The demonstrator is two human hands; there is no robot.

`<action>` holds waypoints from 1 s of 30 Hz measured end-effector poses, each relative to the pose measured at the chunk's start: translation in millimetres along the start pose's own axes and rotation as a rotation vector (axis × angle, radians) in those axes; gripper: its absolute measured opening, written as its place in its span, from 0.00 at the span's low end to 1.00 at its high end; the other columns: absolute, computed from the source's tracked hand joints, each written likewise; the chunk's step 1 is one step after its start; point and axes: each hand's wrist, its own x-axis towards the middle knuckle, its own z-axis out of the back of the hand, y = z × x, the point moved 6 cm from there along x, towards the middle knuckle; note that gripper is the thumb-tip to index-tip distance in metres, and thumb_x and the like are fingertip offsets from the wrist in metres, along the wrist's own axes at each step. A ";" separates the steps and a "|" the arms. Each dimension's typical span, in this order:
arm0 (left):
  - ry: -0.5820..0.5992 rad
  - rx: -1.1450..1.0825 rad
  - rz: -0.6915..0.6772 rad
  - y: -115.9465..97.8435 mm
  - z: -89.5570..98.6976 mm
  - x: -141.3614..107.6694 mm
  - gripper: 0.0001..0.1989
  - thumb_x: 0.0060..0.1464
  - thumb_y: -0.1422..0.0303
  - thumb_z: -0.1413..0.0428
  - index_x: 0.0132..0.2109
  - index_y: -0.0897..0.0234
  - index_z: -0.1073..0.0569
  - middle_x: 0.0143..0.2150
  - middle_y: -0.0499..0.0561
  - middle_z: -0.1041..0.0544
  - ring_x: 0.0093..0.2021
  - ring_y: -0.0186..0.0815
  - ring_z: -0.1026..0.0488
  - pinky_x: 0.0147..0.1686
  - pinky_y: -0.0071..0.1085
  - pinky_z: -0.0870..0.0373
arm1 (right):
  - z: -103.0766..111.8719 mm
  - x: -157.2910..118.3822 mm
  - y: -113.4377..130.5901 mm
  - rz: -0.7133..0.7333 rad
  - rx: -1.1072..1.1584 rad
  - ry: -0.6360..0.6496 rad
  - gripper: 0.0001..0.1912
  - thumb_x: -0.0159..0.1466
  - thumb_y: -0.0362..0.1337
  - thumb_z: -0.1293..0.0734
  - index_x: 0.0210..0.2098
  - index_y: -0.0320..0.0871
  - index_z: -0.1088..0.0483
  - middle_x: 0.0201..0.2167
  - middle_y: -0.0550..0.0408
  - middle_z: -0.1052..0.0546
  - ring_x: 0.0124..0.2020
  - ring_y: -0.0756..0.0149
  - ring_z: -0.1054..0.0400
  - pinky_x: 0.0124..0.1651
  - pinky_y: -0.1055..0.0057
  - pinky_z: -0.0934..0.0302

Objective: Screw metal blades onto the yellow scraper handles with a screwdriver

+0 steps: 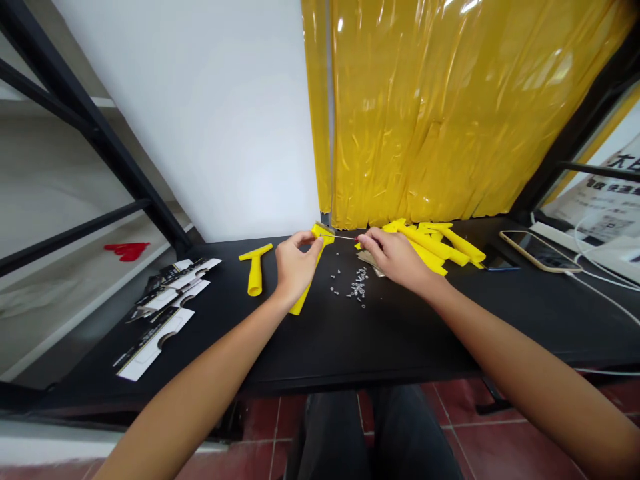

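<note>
My left hand (pixel 297 267) grips a yellow plastic T-shaped handle (pixel 303 298), whose crossbar (pixel 320 235) stands up just past my fingers. My right hand (pixel 387 257) pinches a thin metal shaft (pixel 340 237), and its tip reaches the crossbar. Below the hands lies a scatter of small silver screws (pixel 356 285) on the black table (pixel 310 347). Another yellow T-shaped handle (pixel 255 273) rests left of my left hand. A heap of yellow handles (pixel 435 250) lies behind my right hand, with a small beige piece (pixel 369 261) partly under it.
Black-and-white packaging cards (pixel 160 340) lie at the table's left. A phone (pixel 540 251), a second dark phone (pixel 500 265), white cables and a power strip (pixel 585 240) sit at the right. Yellow plastic sheeting (pixel 425 113) hangs behind the table, beside a black shelf frame (pixel 95 127).
</note>
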 end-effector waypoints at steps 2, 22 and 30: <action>0.000 0.011 -0.015 -1.3 0.1 -0.5 0.05 0.53 0.66 0.37 0.36 0.62 0.20 0.37 0.51 0.18 0.39 0.38 0.22 0.45 0.32 0.29 | -1.7 0.0 -3.2 -0.031 -0.011 0.019 0.21 0.73 0.51 0.46 0.35 0.46 0.31 0.33 0.50 0.20 0.35 0.56 0.26 0.39 0.63 0.39; 0.005 -0.030 -0.106 -8.4 -0.7 -0.5 0.04 0.55 0.69 0.41 0.39 0.62 0.23 0.37 0.49 0.19 0.39 0.36 0.23 0.44 0.31 0.29 | -4.3 -1.8 3.3 0.025 -0.040 0.001 0.18 0.74 0.47 0.47 0.37 0.45 0.33 0.34 0.50 0.22 0.36 0.58 0.28 0.39 0.65 0.42; 0.008 -0.012 -0.111 -5.8 -2.0 -2.3 0.06 0.57 0.68 0.41 0.42 0.62 0.22 0.39 0.50 0.18 0.39 0.37 0.22 0.45 0.33 0.28 | -2.2 -2.1 3.6 0.007 0.017 -0.016 0.12 0.72 0.46 0.42 0.43 0.45 0.34 0.36 0.50 0.22 0.35 0.59 0.28 0.38 0.66 0.41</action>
